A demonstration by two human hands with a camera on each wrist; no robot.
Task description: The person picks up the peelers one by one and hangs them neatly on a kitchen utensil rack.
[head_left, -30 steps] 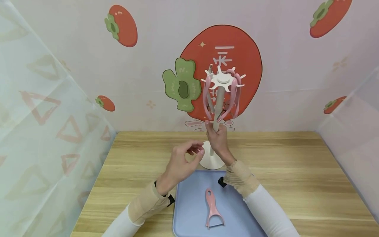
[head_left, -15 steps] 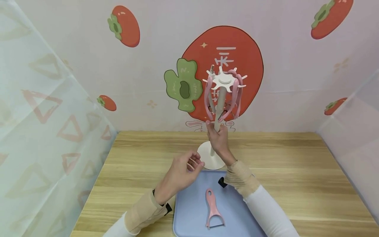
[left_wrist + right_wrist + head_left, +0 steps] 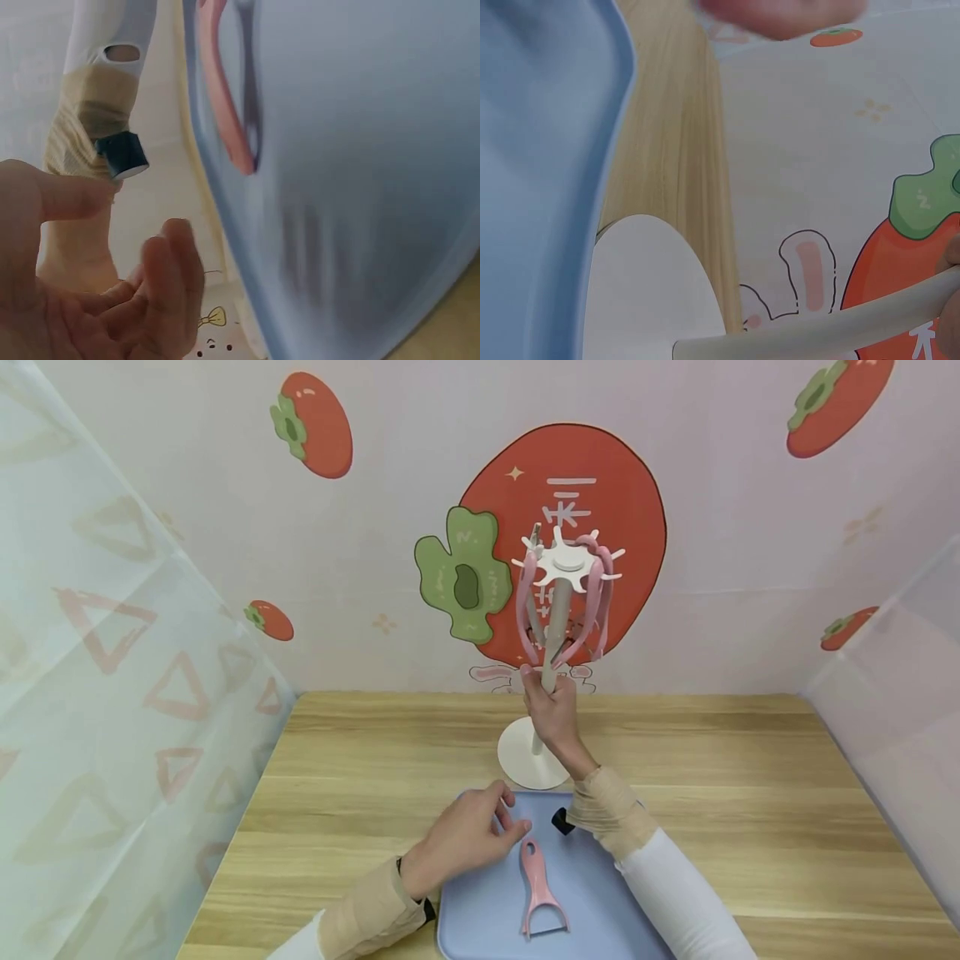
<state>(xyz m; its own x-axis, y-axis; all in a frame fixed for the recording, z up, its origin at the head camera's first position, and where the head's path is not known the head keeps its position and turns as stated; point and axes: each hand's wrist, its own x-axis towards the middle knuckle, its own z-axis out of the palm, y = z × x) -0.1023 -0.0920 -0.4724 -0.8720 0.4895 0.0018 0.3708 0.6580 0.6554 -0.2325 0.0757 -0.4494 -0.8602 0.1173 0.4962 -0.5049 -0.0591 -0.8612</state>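
In the head view my right hand (image 3: 553, 710) grips the pole of a white rotating-style utensil rack (image 3: 567, 560) below its spoked top. Several pink-handled utensils (image 3: 590, 602) hang from the spokes; their lower ends are partly hidden. The right wrist view shows the rack's pole (image 3: 817, 334) rising from a round white base (image 3: 652, 292). My left hand (image 3: 468, 835) hovers over the blue tray (image 3: 480, 918), its fingers loosely bent around nothing. Close to its thumb lies a pink Y-shaped peeler (image 3: 536, 877), handle pointing away from me. The peeler handle (image 3: 225, 105) also shows in the left wrist view.
A wooden table (image 3: 720, 810) carries the tray and the rack, which stands just behind the tray's far edge. A patterned wall (image 3: 360, 543) closes off the back, and light sheets (image 3: 120, 693) hang along the sides. Black wrist cameras (image 3: 561, 820) sit on the forearms.
My left hand has come down and back toward me, from beside the rack's base to the peeler's handle end. The right hand stays on the pole, and the peeler has not moved.
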